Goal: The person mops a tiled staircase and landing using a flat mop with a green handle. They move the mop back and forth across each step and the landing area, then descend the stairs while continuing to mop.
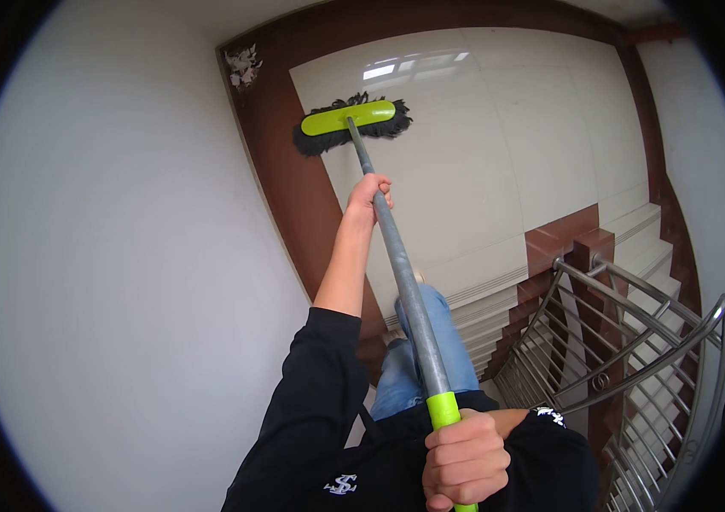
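A long grey pole [400, 256] runs from my chest out to a dust mop head [350, 119], which has a lime-green plate and dark shaggy fringe. Low on the shaft, not far from the head, my left hand [370, 194] is wrapped around the bare pole. My right hand [467, 459] grips the lime-green handle end [444, 409] close to my body. The mop head lies on the landing floor [426, 173], its left end over the brown border tiles [273, 147] and the rest over pale tiles.
A white wall [126, 256] rises on the left. Torn scraps [243, 66] sit in the far left corner. Stairs [481, 313] drop away below the landing by my legs, and more steps [641, 240] lie at the right. A stainless steel railing [631, 358] stands between them.
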`<state>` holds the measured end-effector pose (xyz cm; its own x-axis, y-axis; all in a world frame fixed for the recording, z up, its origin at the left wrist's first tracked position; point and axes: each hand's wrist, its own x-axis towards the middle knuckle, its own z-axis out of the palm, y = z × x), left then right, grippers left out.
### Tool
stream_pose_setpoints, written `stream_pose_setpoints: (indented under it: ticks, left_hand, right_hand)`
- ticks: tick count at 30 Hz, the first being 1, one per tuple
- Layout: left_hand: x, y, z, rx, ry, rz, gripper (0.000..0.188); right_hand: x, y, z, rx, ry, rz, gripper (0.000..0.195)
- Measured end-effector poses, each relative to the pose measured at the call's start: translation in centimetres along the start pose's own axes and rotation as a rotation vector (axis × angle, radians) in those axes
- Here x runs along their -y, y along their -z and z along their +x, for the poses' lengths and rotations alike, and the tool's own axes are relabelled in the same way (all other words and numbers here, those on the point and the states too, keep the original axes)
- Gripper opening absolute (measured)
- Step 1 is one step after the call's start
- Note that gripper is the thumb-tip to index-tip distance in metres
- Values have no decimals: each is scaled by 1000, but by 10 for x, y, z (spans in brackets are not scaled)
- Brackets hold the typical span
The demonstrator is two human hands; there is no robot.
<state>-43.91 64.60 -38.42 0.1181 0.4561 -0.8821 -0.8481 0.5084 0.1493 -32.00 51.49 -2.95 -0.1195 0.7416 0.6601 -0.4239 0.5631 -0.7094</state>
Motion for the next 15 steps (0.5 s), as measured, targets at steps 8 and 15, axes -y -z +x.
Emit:
stream_pose_setpoints:
  ticks: [8, 15]
  left_hand:
    - [-92, -16, 85, 74, 33, -85, 28]
    - [-116, -23, 79, -35, -50, 116, 26]
  right_hand:
    - [-108, 7, 48, 217, 35, 105, 35]
    - [-150, 1, 156, 512, -143, 24, 33]
